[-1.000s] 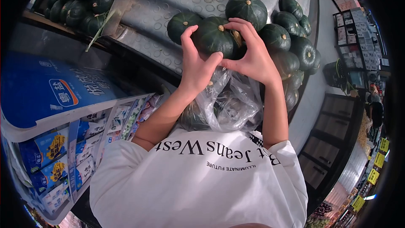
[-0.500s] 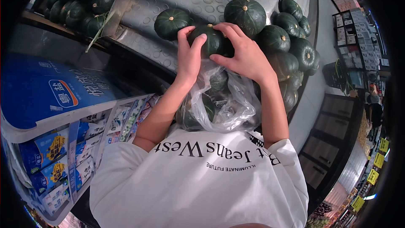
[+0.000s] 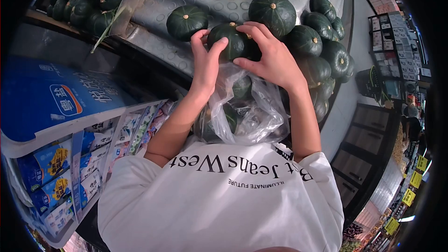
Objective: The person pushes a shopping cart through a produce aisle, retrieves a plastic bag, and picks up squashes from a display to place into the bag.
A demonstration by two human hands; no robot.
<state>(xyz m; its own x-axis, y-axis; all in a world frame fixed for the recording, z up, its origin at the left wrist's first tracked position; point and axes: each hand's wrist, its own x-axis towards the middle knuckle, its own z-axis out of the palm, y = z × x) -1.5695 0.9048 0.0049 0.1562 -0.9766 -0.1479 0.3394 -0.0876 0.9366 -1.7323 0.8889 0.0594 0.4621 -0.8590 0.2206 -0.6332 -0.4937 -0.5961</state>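
Between my two hands is a dark green pumpkin (image 3: 231,42) with a pale stem. My left hand (image 3: 206,58) curves round its left side, thumb on the front. On the right side, my right hand (image 3: 273,58) grips it with fingers over the top and thumb low in front. Just below, a clear plastic bag (image 3: 247,107) lies against my shirt, its mouth loose, with green pumpkins (image 3: 226,116) inside. One pumpkin (image 3: 187,22) sits to the left of my left hand, and a larger pumpkin (image 3: 272,14) stands behind my right hand.
More pumpkins (image 3: 322,58) are piled on the right of the grey dimpled mat (image 3: 158,30). Another heap of pumpkins (image 3: 88,0) lies at the upper left. A blue-topped rack (image 3: 70,98) with packets stands on the left. Dark drawers (image 3: 359,149) are at the right.
Both hands keep their hold on the pumpkin, with hardly any movement. The view has shifted slightly.
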